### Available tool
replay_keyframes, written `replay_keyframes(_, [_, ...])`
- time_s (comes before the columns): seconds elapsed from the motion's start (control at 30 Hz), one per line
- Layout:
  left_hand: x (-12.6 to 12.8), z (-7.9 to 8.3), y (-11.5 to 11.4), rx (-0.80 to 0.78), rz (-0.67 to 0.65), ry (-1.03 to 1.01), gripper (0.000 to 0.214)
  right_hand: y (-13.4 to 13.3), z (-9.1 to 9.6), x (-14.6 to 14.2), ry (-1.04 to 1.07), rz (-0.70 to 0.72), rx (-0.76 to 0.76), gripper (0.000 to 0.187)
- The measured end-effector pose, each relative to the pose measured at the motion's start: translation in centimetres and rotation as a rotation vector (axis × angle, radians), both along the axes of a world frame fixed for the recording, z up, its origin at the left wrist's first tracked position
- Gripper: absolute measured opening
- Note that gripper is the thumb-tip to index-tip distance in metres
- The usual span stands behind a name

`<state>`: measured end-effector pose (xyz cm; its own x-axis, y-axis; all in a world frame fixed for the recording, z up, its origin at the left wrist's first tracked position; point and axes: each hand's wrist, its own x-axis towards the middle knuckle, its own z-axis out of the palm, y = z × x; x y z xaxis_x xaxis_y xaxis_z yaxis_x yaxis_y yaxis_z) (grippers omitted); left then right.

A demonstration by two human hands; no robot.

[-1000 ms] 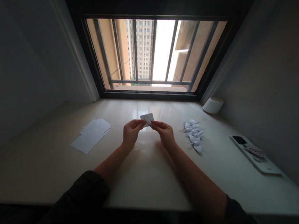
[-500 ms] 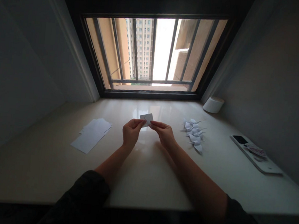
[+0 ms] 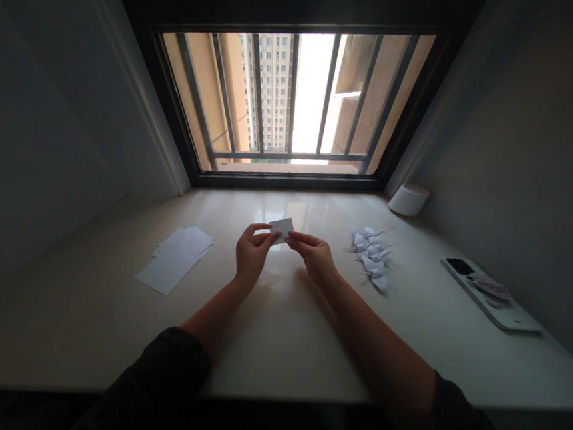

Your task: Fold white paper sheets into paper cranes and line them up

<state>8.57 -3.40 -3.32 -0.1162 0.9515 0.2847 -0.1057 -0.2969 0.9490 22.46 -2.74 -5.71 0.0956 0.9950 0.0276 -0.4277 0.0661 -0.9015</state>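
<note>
Both hands pinched one small folded paper above the surface.
The left hand (image 3: 252, 253) and right hand (image 3: 314, 255) each gripped the folded paper (image 3: 282, 229) by its lower edge, held up before the window (image 3: 291, 101). Loose sheets (image 3: 175, 259) lay left; folded paper cranes (image 3: 372, 257) lay right.

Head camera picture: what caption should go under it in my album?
Both hands, left hand and right hand, pinch a small folded paper above the table, beside a cluster of paper cranes.
</note>
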Motion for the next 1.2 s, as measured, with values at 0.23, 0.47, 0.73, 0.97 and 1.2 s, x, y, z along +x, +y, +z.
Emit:
replay_keyframes(0.23, [-0.2, -0.2, 0.1, -0.05, -0.051, -0.019, 0.05, 0.1, -0.3, -0.1, -0.002, -0.023, 0.008, 0.028])
replay_keyframes(0.47, [-0.3, -0.5, 0.8, -0.151, -0.105, -0.096, 0.049, 0.2, -0.3, 0.2, -0.023, -0.026, 0.018, 0.028])
replay_keyframes(0.73, [-0.2, -0.7, 1.0, -0.174, -0.118, -0.114, 0.044, 0.6, -0.6, 0.8, -0.061, -0.011, 0.016, 0.03])
replay_keyframes(0.97, [0.0, -1.2, 0.7, -0.102, -0.047, -0.112, 0.041, -0.3, 0.1, -0.3, -0.059, -0.041, 0.12, 0.03])
replay_keyframes(1.2, [0.6, -1.3, 0.2, -0.113, -0.056, -0.165, 0.04, -0.6, 0.0, -1.2, -0.047, -0.067, 0.096, 0.042])
